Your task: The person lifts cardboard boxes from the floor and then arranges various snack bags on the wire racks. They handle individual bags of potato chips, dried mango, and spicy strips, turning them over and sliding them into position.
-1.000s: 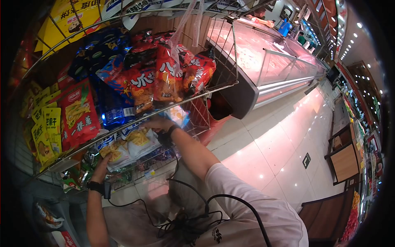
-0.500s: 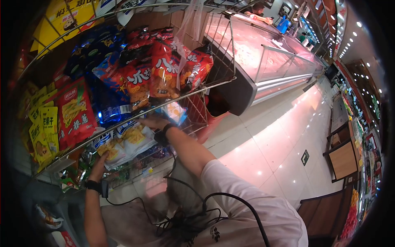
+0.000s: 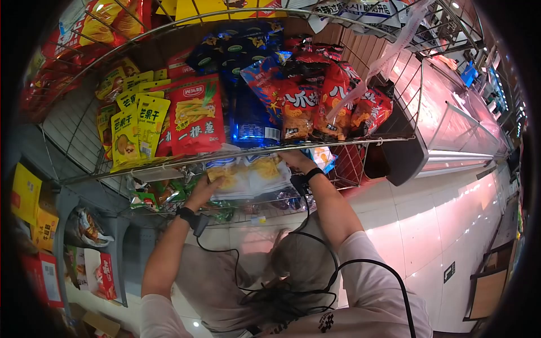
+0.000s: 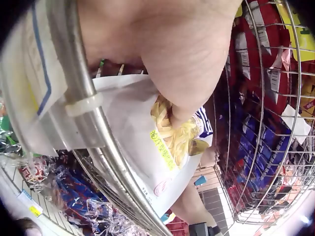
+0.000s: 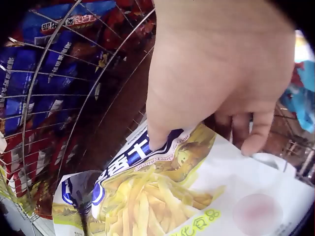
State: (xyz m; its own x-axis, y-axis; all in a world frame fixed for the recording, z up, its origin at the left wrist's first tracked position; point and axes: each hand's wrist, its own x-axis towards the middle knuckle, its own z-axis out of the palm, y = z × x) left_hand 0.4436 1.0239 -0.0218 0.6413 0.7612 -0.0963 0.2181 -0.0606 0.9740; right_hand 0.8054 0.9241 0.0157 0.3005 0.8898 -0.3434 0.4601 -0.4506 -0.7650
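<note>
pale tiled floor (image 3: pixel 417 225) | pink-lit display case (image 3: pixel 462 132) | wire rack (image 3: pixel 360 160)

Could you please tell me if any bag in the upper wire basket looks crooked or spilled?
Yes, one looks askew: the blue-and-red bag leans diagonally between the dark blue bags and the red snack bags. I see no spill.

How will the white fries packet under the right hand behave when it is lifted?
The white packet will probably bend, since its wall looks thin under the right hand. Its smooth film may feel slippery. The printed fries suggest a snack, likely light.
</note>
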